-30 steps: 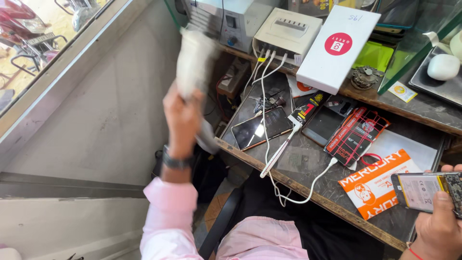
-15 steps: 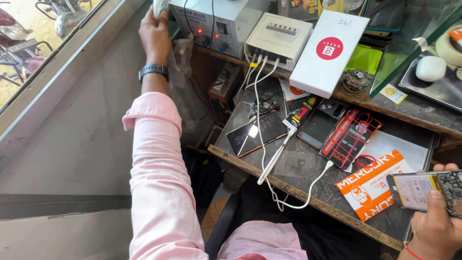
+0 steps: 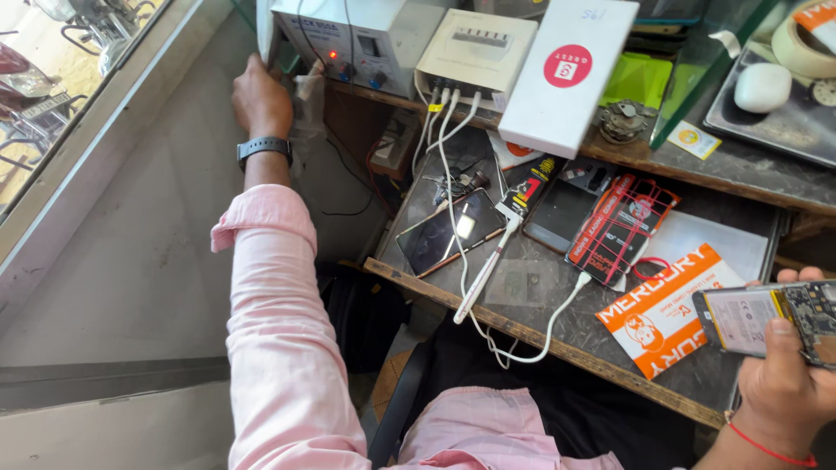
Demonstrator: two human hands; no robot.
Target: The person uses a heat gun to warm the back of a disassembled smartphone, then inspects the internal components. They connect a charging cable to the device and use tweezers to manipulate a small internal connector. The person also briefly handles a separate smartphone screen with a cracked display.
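left hand (image 3: 259, 103) grips pale object (image 3: 265, 30) beside power supply (image 3: 348, 39); right hand (image 3: 784, 383) holds opened phone (image 3: 771, 313).

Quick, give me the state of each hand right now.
Left hand: closed on a pale white object beside the grey bench power supply.
Right hand: closed on an opened smartphone with exposed battery.

White box: a flat white box (image 3: 566, 74) with a red round mark leans on the shelf edge.
Power unit: a grey bench supply (image 3: 353, 39) with knobs and a red light stands at the back left.
Charging hub: a cream unit (image 3: 475, 52) with white cables (image 3: 453, 174) running down.
Dark phone: a phone (image 3: 451, 231) lies face up on the worktop (image 3: 540, 287).
Red packet: a red and black pack (image 3: 620, 228) beside an orange and white packet (image 3: 666, 305).
Tape roll: top right (image 3: 801, 39).
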